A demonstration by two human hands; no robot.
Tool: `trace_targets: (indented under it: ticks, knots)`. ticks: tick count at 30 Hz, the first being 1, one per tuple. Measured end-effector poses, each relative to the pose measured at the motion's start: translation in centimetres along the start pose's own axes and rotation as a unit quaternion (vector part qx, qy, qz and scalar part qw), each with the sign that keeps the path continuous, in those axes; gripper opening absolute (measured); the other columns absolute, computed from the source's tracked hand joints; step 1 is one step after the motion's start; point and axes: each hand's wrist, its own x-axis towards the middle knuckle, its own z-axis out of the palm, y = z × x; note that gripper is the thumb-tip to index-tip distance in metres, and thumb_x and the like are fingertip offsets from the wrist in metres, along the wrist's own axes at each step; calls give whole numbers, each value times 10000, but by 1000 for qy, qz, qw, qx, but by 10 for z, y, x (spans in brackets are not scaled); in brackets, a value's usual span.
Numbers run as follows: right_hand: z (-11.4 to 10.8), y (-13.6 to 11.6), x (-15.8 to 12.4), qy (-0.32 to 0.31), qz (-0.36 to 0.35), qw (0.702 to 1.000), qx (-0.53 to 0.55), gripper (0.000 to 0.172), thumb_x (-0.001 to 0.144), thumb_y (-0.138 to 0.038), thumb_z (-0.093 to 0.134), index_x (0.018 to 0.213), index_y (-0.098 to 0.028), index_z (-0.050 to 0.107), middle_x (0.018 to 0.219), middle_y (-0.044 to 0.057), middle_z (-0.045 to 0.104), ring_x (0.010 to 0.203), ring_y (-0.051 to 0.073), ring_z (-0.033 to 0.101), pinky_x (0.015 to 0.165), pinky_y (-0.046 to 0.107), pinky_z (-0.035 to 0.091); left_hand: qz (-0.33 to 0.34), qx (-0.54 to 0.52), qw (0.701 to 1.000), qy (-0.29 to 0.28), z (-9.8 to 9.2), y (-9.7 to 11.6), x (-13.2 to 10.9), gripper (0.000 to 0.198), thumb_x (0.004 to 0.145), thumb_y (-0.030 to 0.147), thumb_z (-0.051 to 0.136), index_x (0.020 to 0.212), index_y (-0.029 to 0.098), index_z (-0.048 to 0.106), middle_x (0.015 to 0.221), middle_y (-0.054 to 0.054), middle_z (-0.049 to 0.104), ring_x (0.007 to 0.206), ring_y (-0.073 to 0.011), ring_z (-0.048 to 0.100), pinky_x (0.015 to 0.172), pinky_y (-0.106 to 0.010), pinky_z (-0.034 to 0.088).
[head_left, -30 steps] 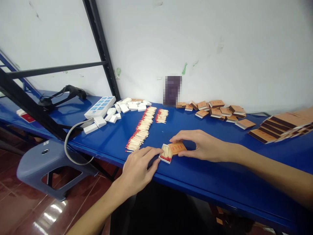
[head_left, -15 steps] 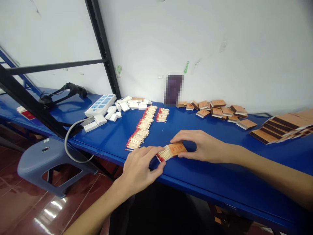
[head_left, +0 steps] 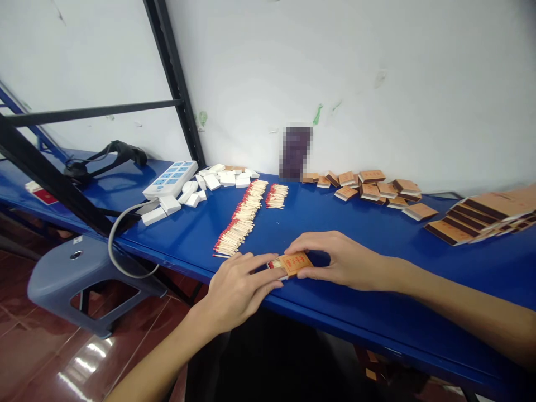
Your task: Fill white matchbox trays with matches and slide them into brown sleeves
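Observation:
A matchbox (head_left: 298, 262) with an orange-brown sleeve lies between my two hands near the table's front edge. Its tray sticks partly out on the left, showing red-headed matches inside. My right hand (head_left: 330, 258) grips the sleeve between thumb and fingers. My left hand (head_left: 243, 287) holds the tray's exposed end, its fingers across the matches and thumb at the near side. Just behind my left hand runs a long row of loose matches (head_left: 242, 220), with a smaller pile of matches (head_left: 277, 196) to its right.
White match trays (head_left: 211, 182) lie by a power strip (head_left: 171, 180) at the back left. Orange matchboxes (head_left: 371, 191) are heaped along the wall, with stacked flat sleeves (head_left: 481, 215) at far right. A black rack post (head_left: 173, 84) rises on the left; a stool (head_left: 96, 273) stands below.
The tray has slid further into the sleeve, so fewer matches show. My left fingers have moved over the tray's top, and my right hand has come slightly nearer and left.

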Motion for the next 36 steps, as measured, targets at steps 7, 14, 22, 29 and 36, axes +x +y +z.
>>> trace_targets:
  ticks: [7, 14, 22, 29, 36]
  knots:
    - [14, -9, -3, 9, -36, 999, -10, 319, 883, -322, 659, 1189, -232, 657, 1158, 58, 709, 1034, 203, 661, 930, 356, 504, -95, -59, 994, 16, -2, 1, 2, 521, 868, 484, 686, 1298, 268, 487, 1138, -35, 668, 897, -185, 656, 778, -301, 529]
    - [19, -9, -4, 4, -60, 998, -10, 272, 940, -287, 587, 1196, -248, 671, 1236, 72, 688, 1144, 207, 633, 977, 378, 503, -79, -76, 993, 30, 1, -4, 0, 506, 823, 500, 724, 1237, 267, 549, 908, 10, 662, 783, -151, 631, 726, -265, 516]
    - [21, -12, -4, 73, -46, 996, 32, 259, 908, -309, 632, 1149, -232, 686, 1154, 82, 722, 1031, 213, 677, 931, 390, 536, 48, -35, 974, 220, 10, -2, -1, 143, 861, 243, 738, 988, 219, 677, 992, -45, 707, 831, -158, 673, 747, -294, 549]
    - [24, -14, -4, 85, 24, 977, 195, 282, 864, -334, 685, 1116, -205, 690, 1150, 78, 716, 1043, 214, 673, 950, 406, 550, 43, -84, 971, 221, 5, 2, 3, 203, 848, 203, 749, 1044, 208, 695, 1020, -68, 729, 908, -190, 698, 794, -334, 569]
    - [24, -22, -2, 86, 73, 947, 302, 311, 821, -385, 734, 1074, -206, 713, 1158, 82, 710, 1095, 243, 660, 1005, 444, 533, -11, -179, 955, 237, 3, 4, 3, 248, 822, 141, 762, 1051, 227, 722, 1036, -52, 735, 942, -183, 711, 843, -316, 590]
